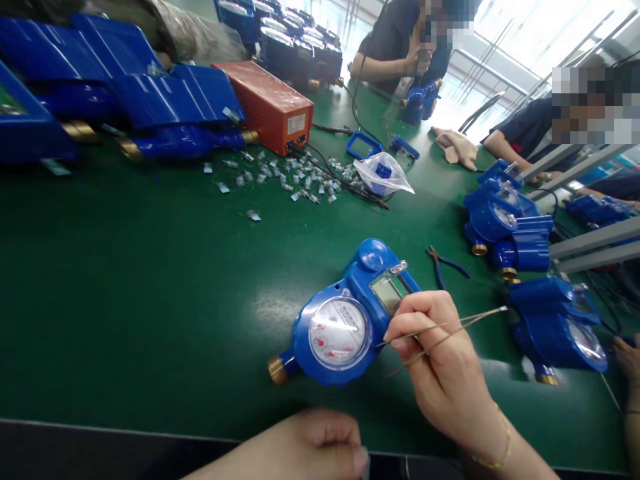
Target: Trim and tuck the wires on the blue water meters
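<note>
A blue water meter point(345, 320) with a round white dial and a small screen lies on the green table point(150, 300) in front of me. My right hand point(440, 367) pinches thin wires point(465, 323) at the meter's right side, just below the screen. My left hand point(320, 447) is at the near table edge, fingers curled; whether it holds anything small is unclear. Blue-handled pliers point(445, 263) lie just right of the meter.
Several blue meters point(505, 220) stand to the right and more along the far left point(150, 100). An orange box point(270, 103), scattered small metal seals point(285, 177) and a plastic bag point(383, 173) sit mid-table. Two people work at the far side; another hand point(627, 360) shows at right.
</note>
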Demonstrator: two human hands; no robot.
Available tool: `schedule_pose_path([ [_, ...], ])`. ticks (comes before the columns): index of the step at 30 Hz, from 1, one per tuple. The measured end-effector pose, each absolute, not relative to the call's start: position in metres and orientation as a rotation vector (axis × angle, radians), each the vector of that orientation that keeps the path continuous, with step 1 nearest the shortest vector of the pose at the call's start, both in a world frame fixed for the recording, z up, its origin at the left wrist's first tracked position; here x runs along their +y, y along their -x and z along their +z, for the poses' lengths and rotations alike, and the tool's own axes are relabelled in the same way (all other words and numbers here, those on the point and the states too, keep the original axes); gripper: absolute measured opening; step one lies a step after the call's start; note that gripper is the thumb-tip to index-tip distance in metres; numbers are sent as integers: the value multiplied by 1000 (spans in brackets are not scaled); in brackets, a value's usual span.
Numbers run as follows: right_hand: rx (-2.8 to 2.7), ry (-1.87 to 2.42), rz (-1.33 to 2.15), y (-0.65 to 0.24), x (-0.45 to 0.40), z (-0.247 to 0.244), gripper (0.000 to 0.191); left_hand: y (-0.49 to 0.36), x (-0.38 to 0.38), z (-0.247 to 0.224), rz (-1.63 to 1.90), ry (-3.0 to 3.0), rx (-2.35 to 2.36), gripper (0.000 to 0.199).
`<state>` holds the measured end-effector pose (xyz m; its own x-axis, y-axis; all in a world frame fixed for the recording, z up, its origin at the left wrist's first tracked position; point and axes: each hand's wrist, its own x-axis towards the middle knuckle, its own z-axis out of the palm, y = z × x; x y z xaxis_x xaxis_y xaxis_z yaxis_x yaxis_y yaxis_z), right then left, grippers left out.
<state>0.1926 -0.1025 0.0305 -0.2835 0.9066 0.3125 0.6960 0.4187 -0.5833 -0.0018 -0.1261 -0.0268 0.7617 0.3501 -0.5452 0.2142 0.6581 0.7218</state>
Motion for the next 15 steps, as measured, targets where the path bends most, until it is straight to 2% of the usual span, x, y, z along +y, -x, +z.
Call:
schedule_pose_path([
  [5, -2166, 1326, 488, -196, -99, 35, 18, -26, -118, -42, 269, -320, 598, 16],
  [10, -2211, 1287, 514, -196, -94, 36, 20, -39, -118, -53, 391, -154, 408, 41],
  [15, -2243, 1244, 476, -194, -90, 37, 19, -39, -119, -55, 416, -153, 374, 45],
])
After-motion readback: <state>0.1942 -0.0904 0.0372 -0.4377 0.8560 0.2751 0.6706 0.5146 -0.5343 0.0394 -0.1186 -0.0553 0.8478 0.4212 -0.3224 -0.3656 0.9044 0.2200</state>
